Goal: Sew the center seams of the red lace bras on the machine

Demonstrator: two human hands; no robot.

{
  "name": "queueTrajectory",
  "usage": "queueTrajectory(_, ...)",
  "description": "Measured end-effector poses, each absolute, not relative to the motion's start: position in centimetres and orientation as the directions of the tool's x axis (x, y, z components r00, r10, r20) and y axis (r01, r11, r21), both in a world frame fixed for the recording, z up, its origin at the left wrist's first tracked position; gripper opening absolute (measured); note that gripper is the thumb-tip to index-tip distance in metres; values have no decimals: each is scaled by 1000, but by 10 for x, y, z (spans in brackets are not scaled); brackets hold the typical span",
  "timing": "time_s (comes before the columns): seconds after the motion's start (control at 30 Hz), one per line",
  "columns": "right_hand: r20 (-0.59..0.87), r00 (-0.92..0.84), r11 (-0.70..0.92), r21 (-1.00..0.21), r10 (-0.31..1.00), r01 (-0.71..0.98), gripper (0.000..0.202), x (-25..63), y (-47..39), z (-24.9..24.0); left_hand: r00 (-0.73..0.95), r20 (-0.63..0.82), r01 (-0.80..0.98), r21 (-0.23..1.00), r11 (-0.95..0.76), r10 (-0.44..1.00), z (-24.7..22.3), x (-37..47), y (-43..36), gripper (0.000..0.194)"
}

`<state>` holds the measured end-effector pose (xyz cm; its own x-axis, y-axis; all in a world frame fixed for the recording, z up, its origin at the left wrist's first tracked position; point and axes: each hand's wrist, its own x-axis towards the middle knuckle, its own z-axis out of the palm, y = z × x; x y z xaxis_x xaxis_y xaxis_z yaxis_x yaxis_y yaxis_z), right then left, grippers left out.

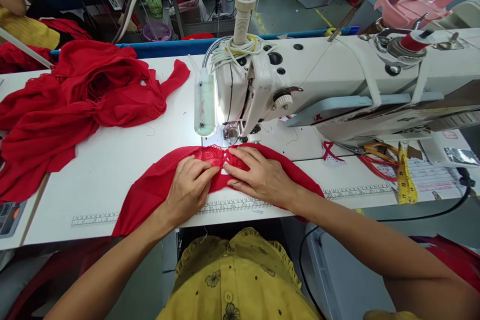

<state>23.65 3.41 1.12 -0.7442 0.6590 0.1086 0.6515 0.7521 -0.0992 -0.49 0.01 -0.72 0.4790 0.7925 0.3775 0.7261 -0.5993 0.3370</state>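
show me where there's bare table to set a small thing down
The white tabletop looks barest between the red fabric pile, the printed ruler and the red piece under the left hand and right hand. Crowded: the right end, with scissors, tape measure and paper.

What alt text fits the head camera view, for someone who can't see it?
A person's left hand and right hand rest on lacy red cloth on a white table, before a white sewing machine. A heap of red fabric lies at left; scissors and a yellow tape measure lie at right.
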Motion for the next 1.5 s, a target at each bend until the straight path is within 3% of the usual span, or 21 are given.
queueTrajectory(0.27,83,-733,737,-124,675,664,41,236,33,13,527,376,768,173,-617,762,-10,-3,0,36)
queueTrajectory(0.47,223,-689,719,-321,690,617,44,243,39,6,587,340,778,11,-628,735,-5,2,0,35)
queueTrajectory(0.67,204,-686,706,-353,698,614,51,250,43,5,637,310,724,73,-686,706,-6,0,3,41)
queueTrajectory(0.77,163,-688,694,-342,708,634,57,249,42,8,643,218,725,136,-676,734,-7,-3,5,42)
queueTrajectory(0.9,138,-690,691,-326,710,646,59,249,42,9,627,123,758,131,-639,769,-7,-8,8,41)
queueTrajectory(1.5,35,-723,718,-163,690,677,46,240,40,22,613,194,736,215,-643,766,-10,-15,8,38)
